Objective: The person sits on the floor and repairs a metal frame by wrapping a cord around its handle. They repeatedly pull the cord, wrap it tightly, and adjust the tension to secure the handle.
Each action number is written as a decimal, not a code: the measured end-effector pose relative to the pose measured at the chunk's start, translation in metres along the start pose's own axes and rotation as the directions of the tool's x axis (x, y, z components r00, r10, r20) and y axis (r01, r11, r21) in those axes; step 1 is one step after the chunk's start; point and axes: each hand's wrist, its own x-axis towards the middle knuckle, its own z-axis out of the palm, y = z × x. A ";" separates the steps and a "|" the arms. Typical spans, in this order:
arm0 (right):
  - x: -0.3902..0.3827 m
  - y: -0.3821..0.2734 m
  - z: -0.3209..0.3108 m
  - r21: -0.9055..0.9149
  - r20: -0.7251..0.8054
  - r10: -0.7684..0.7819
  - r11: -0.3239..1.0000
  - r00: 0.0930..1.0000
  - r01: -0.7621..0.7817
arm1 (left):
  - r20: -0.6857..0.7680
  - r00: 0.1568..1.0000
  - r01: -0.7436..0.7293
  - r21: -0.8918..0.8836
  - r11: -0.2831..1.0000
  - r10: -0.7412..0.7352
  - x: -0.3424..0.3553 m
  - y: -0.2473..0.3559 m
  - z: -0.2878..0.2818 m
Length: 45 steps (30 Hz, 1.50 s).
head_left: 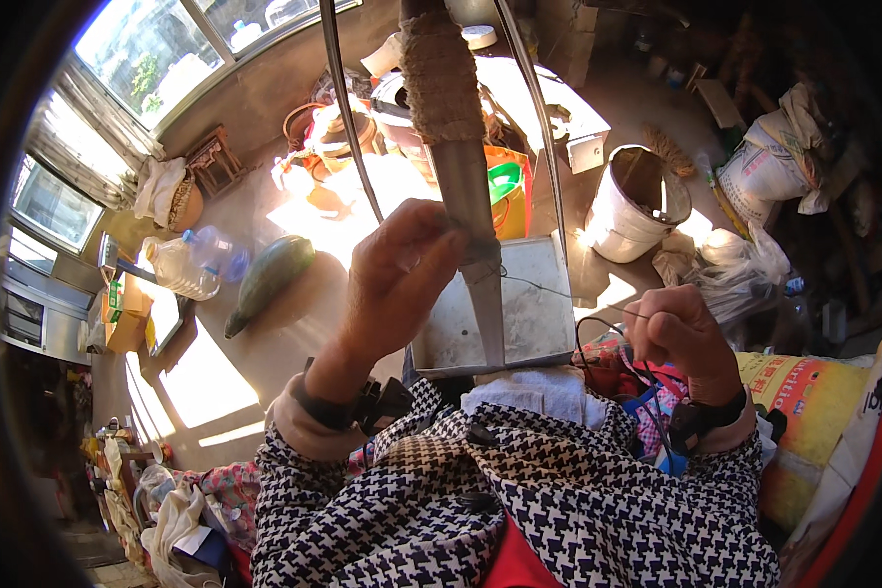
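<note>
A long tapered grey metal bar (482,304), its upper part wrapped in pale cord (439,78), stands between two thin metal rods (348,108), its lower end over a shallow metal tray (539,304) at my lap. My left hand (402,274) is closed at the bar's middle, fingertips pinching at a thin wire (539,288) beside it; the fingertips are partly hidden. The wire runs rightward to my right hand (681,338), which is closed on it. A dark looped cord (579,343) hangs below the right hand, near a white cloth (529,397).
A long green gourd (269,284) and plastic jugs (181,269) lie at left under windows. Buckets (622,225), filled sacks (764,171) and bags stand at right. A yellow sack (804,431) is beside my right arm. Bundles and containers (343,147) sit in sunlight ahead.
</note>
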 end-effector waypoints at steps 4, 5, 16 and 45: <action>-0.003 -0.016 -0.002 0.039 -0.128 -0.219 0.973 0.967 0.225 | -0.022 0.999 0.025 -0.050 0.998 -0.026 0.002 0.000 0.001; -0.002 -0.019 -0.008 -0.061 -0.140 -0.184 0.982 0.973 0.177 | -0.018 0.999 0.043 -0.077 0.996 -0.045 0.003 -0.001 0.002; 0.040 -0.025 -0.028 -0.001 -0.185 -0.148 0.989 0.971 0.150 | 0.052 0.997 -0.056 -0.156 0.986 0.065 0.000 -0.007 -0.022; 0.037 0.002 -0.162 -0.071 -0.516 -0.275 0.958 0.812 0.279 | -0.319 0.939 -0.133 0.008 0.991 0.129 -0.037 -0.010 -0.048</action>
